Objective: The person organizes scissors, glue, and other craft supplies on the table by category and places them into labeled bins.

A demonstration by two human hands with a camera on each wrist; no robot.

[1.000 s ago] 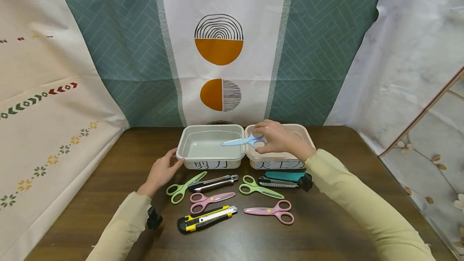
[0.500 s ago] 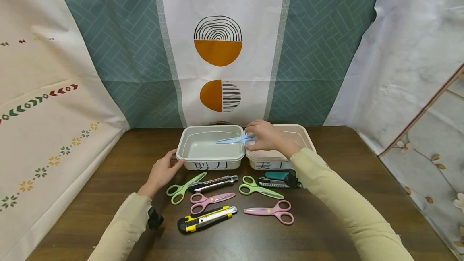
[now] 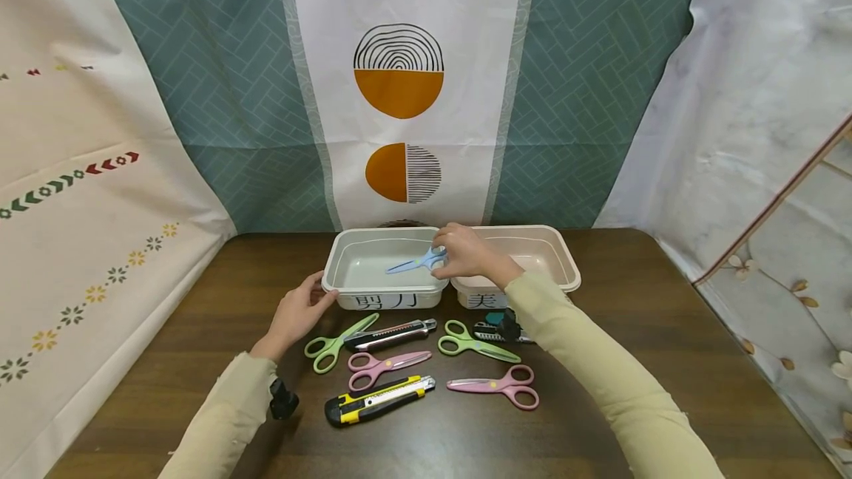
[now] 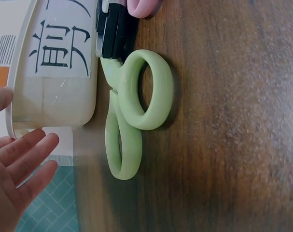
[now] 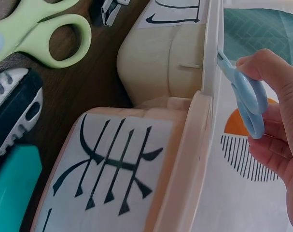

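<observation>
In the head view my right hand (image 3: 466,251) pinches light blue scissors (image 3: 414,265) by the handles. The blades point left over the whitish left box (image 3: 346,301), which bears a label with black characters. The right wrist view shows thumb and fingers on the blue handles (image 5: 250,96), close to the boxes' rims. My left hand (image 3: 297,314) touches the left box's front left corner. In the left wrist view its thumb (image 4: 1,99) lies at the rim, with the other fingers loosely extended beside the box. Green scissors (image 4: 153,92) lie near that hand.
A pinkish labelled box (image 3: 566,276) adjoins on the right. In front lie green scissors (image 3: 475,346), pink scissors (image 3: 379,368), more pink scissors (image 3: 495,386), a black utility knife (image 3: 393,334) and a yellow-black one (image 3: 379,401). Grey and teal (image 5: 13,188) knives are partly hidden by the right arm.
My right hand has moved left from above the pinkish box, carrying the blue scissors, which are now lower over the left box. My left hand has stayed at the box corner.
</observation>
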